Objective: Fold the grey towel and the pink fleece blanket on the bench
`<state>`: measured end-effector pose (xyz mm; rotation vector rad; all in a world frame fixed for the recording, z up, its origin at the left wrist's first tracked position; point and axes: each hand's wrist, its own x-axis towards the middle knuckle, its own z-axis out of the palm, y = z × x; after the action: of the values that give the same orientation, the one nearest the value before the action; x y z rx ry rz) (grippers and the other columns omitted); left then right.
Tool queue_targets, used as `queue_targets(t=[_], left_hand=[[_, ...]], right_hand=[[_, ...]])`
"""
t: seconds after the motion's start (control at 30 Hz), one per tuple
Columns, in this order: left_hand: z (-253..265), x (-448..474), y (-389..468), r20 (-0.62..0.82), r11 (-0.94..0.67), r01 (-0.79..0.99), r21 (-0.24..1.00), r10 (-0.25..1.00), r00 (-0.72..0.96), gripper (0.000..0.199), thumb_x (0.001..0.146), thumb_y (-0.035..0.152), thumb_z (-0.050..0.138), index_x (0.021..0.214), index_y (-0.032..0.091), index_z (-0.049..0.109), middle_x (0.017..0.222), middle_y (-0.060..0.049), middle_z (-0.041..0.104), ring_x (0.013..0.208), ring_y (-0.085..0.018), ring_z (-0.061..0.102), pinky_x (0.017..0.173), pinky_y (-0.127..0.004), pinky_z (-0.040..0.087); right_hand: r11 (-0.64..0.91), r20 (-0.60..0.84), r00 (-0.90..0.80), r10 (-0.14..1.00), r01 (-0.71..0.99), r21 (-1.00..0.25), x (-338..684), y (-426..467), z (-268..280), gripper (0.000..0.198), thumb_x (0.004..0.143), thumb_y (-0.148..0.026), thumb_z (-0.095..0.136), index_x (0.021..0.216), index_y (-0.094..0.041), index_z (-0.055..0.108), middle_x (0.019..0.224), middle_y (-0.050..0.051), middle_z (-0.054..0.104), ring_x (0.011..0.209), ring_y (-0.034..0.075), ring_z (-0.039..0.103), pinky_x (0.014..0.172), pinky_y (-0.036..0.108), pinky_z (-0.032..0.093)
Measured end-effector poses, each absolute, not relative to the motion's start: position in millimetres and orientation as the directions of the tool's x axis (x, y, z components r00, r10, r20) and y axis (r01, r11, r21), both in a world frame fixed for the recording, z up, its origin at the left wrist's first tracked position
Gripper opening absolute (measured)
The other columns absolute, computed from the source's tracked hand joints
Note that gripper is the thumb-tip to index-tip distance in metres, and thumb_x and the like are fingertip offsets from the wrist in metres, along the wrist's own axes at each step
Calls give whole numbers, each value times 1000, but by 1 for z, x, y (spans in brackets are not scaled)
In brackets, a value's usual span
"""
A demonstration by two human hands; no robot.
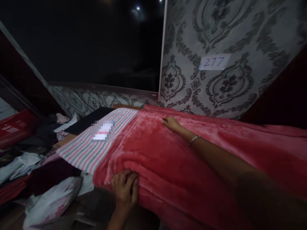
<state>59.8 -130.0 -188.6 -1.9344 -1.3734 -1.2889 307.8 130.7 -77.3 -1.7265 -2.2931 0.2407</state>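
A red fleece blanket (pixel 182 159) covers most of the lower right of the frame, draped over a striped sheet (pixel 96 143) at centre left; the left hand (pixel 125 188), bottom centre, has its grip pinched on the blanket's near edge; the right hand (pixel 170 123), wearing a bracelet (pixel 193 140), lies flat at centre with fingers spread on the blanket; piled clothes (pixel 35 159) fill the lower left; a paper label (pixel 214 62) hangs on the patterned wall (pixel 240 32), upper right.
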Motion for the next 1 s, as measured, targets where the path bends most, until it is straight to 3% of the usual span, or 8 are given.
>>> queue_targets(t=[0.13,0.3,0.4,0.53,0.7,0.8,1.0], left_hand=[[-191,61,-134,857,-414,897,158,508,83,18,88,13,60,99,23,69,96,-7,62,91,-23,57,81,-39,39],[-189,63,-139,855,-435,880,193,515,67,20,87,12,60,101,23,69,97,-6,59,91,-21,57,82,-39,41],[-192,64,-141,844,-425,877,226,535,42,21,87,13,60,102,25,69,96,-6,59,91,-22,57,83,-41,42],[-192,64,-144,808,-395,885,246,588,38,22,88,15,58,103,28,68,94,-6,60,91,-23,57,81,-42,42],[-166,60,-145,751,-414,870,267,655,81,23,90,15,59,110,25,65,93,-6,66,87,-21,61,76,-39,44],[-144,56,-141,679,-438,848,297,722,135,25,93,16,55,115,24,64,91,-5,68,84,-19,63,73,-35,47],[-140,58,-128,584,-344,905,249,799,143,18,93,27,59,107,24,69,82,-5,61,74,-20,58,62,-35,44]], right_hand=[[258,73,-248,966,932,-256,286,151,-89,32,100,-36,53,110,-14,75,114,13,74,104,23,68,78,24,45],[163,195,-116,974,956,-245,281,172,-102,31,99,-28,49,113,-18,76,116,12,73,109,25,66,80,27,45],[96,188,-44,981,956,-278,288,186,-107,33,100,-27,47,115,-17,75,117,13,73,109,26,65,83,29,45],[108,101,-84,991,960,-258,288,197,-107,34,100,-31,49,115,-15,75,119,16,72,109,27,66,83,30,46],[201,93,-181,979,929,-309,264,199,-96,44,101,-48,49,116,-16,75,120,15,72,109,27,66,83,30,47],[220,94,-200,975,920,-324,249,199,-96,36,99,-43,55,116,-17,74,121,14,71,111,27,65,85,29,47],[171,164,-125,978,936,-307,242,208,-105,33,103,-33,47,116,-15,72,121,15,70,109,25,64,84,29,46]])
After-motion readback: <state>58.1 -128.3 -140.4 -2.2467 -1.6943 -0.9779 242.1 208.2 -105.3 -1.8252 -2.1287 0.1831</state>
